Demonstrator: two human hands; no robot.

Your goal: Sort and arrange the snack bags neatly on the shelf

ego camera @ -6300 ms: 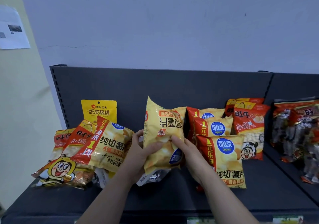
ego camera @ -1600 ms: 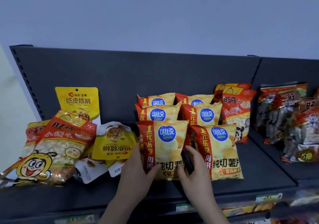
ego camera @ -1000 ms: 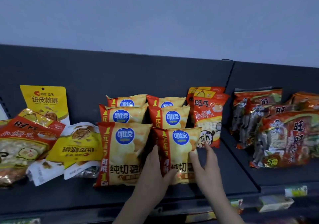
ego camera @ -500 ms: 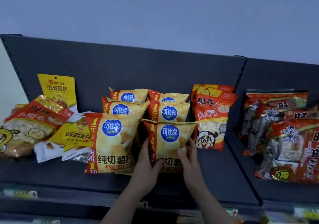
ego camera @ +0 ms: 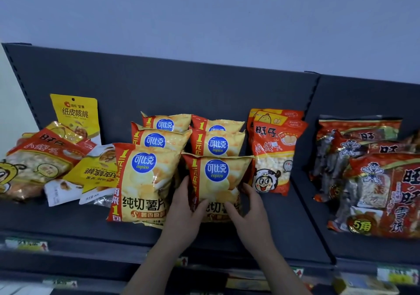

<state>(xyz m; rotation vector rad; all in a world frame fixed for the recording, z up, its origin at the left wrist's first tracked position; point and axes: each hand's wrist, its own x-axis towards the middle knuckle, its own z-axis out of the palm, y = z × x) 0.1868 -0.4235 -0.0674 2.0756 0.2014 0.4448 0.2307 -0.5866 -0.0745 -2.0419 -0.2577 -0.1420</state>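
Note:
Several yellow-and-red Copico chip bags stand in two columns at the middle of the dark shelf (ego camera: 284,233). My left hand (ego camera: 184,213) and my right hand (ego camera: 250,213) grip the front right chip bag (ego camera: 216,181) by its two lower sides, thumbs on its face. The front left chip bag (ego camera: 143,181) stands beside it, touching my left hand. More chip bags (ego camera: 216,145) are lined up behind.
To the left, a loose pile holds red Wangzai bags (ego camera: 38,160) and yellow walnut bags (ego camera: 95,176); one walnut bag (ego camera: 76,117) stands against the back panel. Upright Wangzai bags (ego camera: 275,149) stand right of the chips. Red rice-cracker packs (ego camera: 381,190) fill the neighbouring shelf section.
Both hands have stayed on the front right chip bag, gripping it slightly lower on its sides. The bag looks a little more upright. The view has closed in.

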